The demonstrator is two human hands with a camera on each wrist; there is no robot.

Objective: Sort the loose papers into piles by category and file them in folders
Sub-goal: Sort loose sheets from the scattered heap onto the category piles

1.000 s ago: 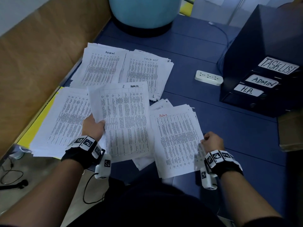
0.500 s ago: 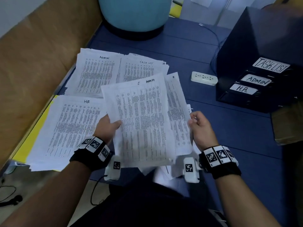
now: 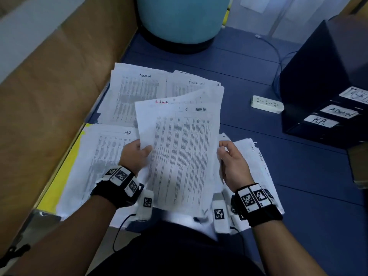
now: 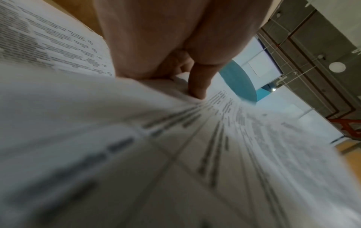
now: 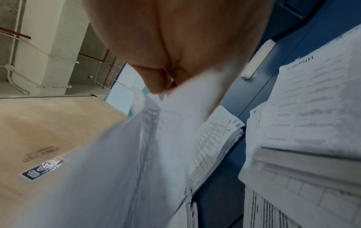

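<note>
Sorted stacks headed HR (image 3: 111, 156) and ADMIN (image 3: 137, 96) lie at left on the blue table (image 3: 298, 176), labels outward so each category reads at a glance. The left hand (image 3: 133, 156) pinches the near-left edge of two raised Admin sheets (image 3: 179, 152), the right hand (image 3: 233, 166) grips their right edge, apparently squaring them for the far-left Admin stack. Unsorted papers (image 3: 256, 166) lie just right; labelled folders (image 3: 326, 120) wait far right.
</note>
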